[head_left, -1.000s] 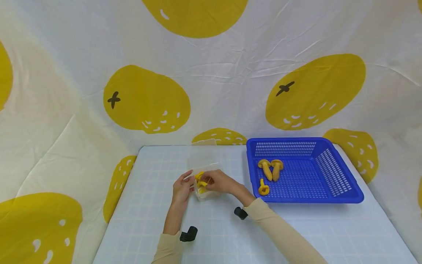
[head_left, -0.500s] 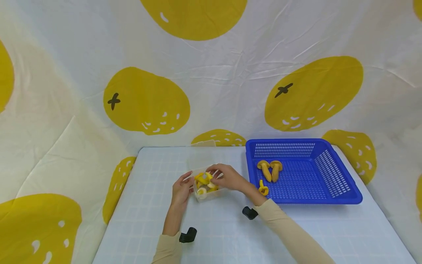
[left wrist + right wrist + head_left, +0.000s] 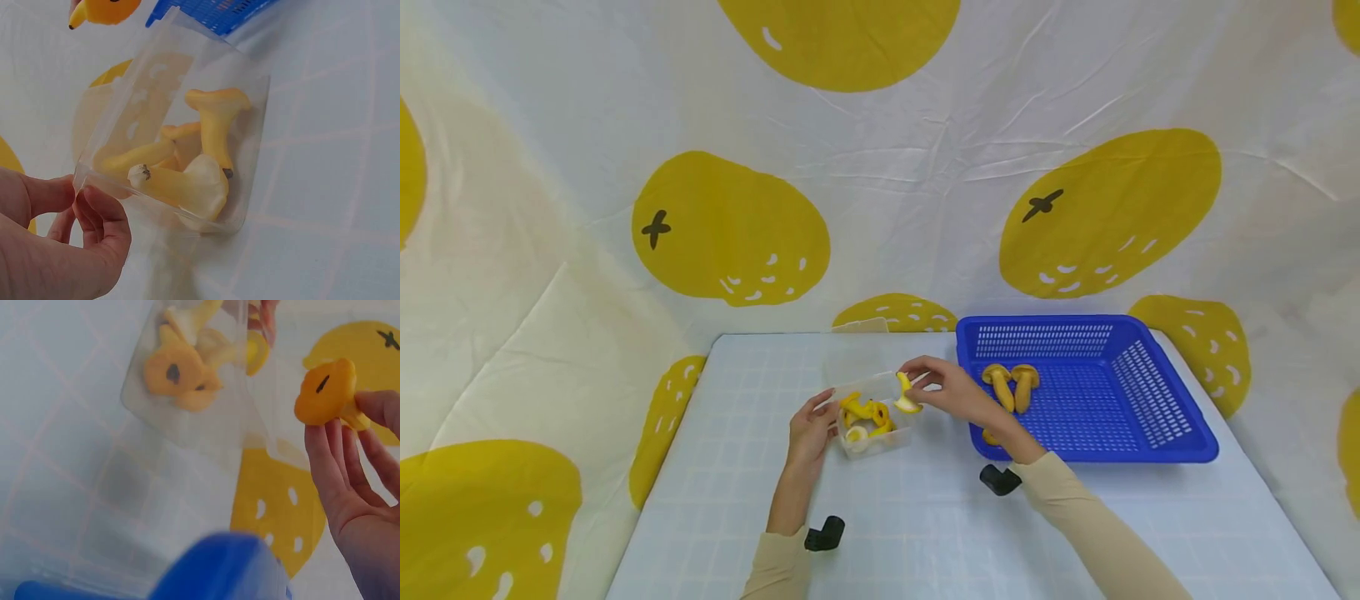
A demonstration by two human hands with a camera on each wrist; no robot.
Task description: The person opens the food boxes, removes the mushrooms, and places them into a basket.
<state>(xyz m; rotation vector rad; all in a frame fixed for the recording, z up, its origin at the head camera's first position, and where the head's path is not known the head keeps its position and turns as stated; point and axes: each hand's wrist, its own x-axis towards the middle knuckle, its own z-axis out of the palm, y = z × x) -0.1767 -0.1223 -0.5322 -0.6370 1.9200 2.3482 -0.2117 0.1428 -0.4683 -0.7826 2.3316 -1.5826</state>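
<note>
My right hand (image 3: 951, 392) pinches a yellow mushroom (image 3: 906, 398) by its stem, just off the right rim of a clear plastic box (image 3: 883, 447). In the right wrist view a dark mark shows on that mushroom's orange cap (image 3: 325, 392). Thumb and fingers of my left hand (image 3: 81, 231) grip the box's edge in the left wrist view. Inside lie several yellow mushrooms (image 3: 217, 119), one paler, heaped over each other. The box's clear lid (image 3: 853, 354) stands open at the back.
To the right, a blue basket (image 3: 1090, 456) with perforated walls holds two brown mushrooms (image 3: 998, 385) and a smaller yellow one (image 3: 989, 437), mostly hidden by my right wrist. A cloth with large yellow fruit prints hangs behind the table (image 3: 760, 367).
My right hand has come up out of the box and moved right with a yellow mushroom. My left hand has stayed at the box's left side.
</note>
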